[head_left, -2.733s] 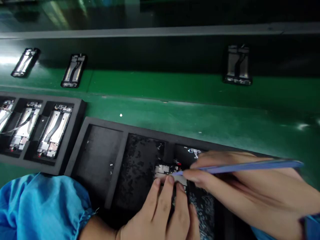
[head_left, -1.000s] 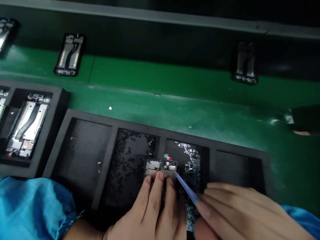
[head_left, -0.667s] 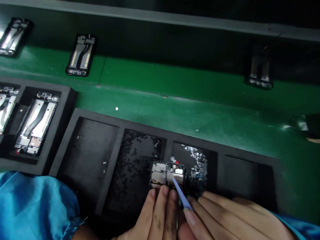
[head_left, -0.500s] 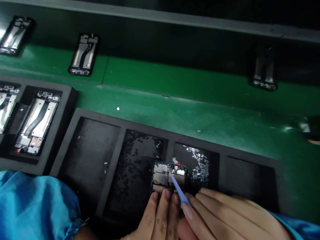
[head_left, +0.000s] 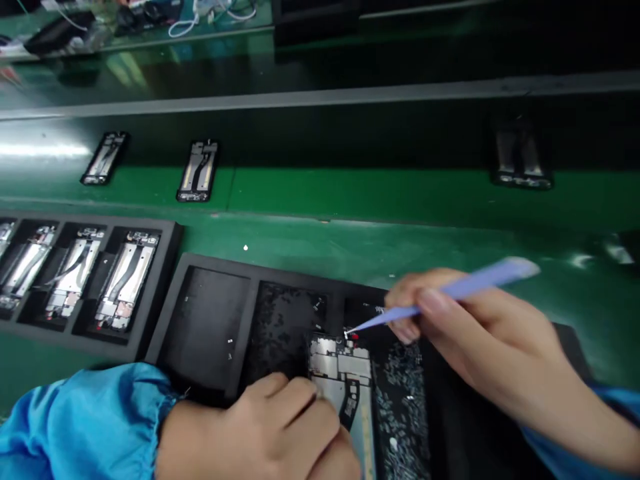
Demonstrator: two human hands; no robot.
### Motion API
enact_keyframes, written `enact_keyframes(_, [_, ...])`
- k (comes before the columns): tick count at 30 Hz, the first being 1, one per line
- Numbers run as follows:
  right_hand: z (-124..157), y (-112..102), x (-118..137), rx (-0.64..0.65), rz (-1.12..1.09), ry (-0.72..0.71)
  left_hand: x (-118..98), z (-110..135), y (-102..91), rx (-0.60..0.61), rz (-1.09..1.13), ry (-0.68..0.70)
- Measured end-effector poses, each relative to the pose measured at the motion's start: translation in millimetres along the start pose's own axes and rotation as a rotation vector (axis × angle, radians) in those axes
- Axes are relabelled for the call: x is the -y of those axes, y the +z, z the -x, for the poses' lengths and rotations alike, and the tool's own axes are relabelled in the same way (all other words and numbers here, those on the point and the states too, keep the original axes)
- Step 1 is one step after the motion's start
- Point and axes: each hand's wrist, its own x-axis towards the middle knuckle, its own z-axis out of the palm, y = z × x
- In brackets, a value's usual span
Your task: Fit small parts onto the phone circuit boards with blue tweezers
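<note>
A phone with its back off [head_left: 355,400] rests over the compartments of a black foam tray [head_left: 220,263], its metal plates and dark flex cable showing. My left hand [head_left: 270,427] is curled around the phone's left side, and its fingertips are partly hidden. In my right hand [head_left: 465,333] are lavender tweezers [head_left: 480,279], pinched between thumb and fingers and slanting down to the left. Their tip is at a tiny pale piece [head_left: 346,334] by the phone's top edge; whether they grip it I cannot tell. Many small shiny pieces [head_left: 405,387] lie in the compartment right of the phone.
Another foam tray [head_left: 170,240] at the left holds several opened phones [head_left: 127,280]. Beyond, on the green surface, lie more opened phones [head_left: 199,170], one [head_left: 523,157] in shadow at the right. Cables [head_left: 215,12] and other items sit on a shelf at the back.
The view has shifted, showing more of the back. My left hand has gone from fingers on the phone to holding its side. My right hand has swung the tweezers out to the right.
</note>
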Motion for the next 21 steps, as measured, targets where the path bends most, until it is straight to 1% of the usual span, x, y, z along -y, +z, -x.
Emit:
enact_keyframes(2, [-27.2, 1.3, -3.3, 0.198, -0.246, 0.08, -7.8, 2.8, 6.7, 0.019, -0.126, 0.026])
enact_keyframes(3, [-40.1, 2.3, -4.7, 0.286, -0.293, 0.115, -11.0, 3.0, 9.1, 0.035, -0.168, 0.026])
enact_keyframes(4, [-52.3, 3.5, -5.8, 0.367, -0.296, 0.133, -13.2, 2.6, 10.8, 0.053, -0.197, 0.029])
enact_keyframes(7, [-81.6, 7.7, -6.4, 0.599, -0.256, 0.113, -15.7, 0.5, 13.0, 0.091, -0.238, 0.044])
enact_keyframes(9, [-93.0, 10.4, -5.6, 0.697, -0.234, 0.087, -15.7, 0.5, 14.3, 0.105, -0.239, 0.053])
enact_keyframes(11, [-97.8, 12.4, -5.3, 0.735, -0.21, 0.071, -16.0, 1.4, 16.5, 0.096, -0.238, 0.033])
enact_keyframes(15, [-96.5, 14.5, -7.7, 0.727, -0.172, 0.045, -18.5, 2.0, 20.2, 0.068, -0.255, -0.047])
enact_keyframes(21, [-95.3, 14.7, -10.4, 0.727, -0.151, 0.012, -23.8, 0.2, 17.3, 0.028, -0.352, -0.2])
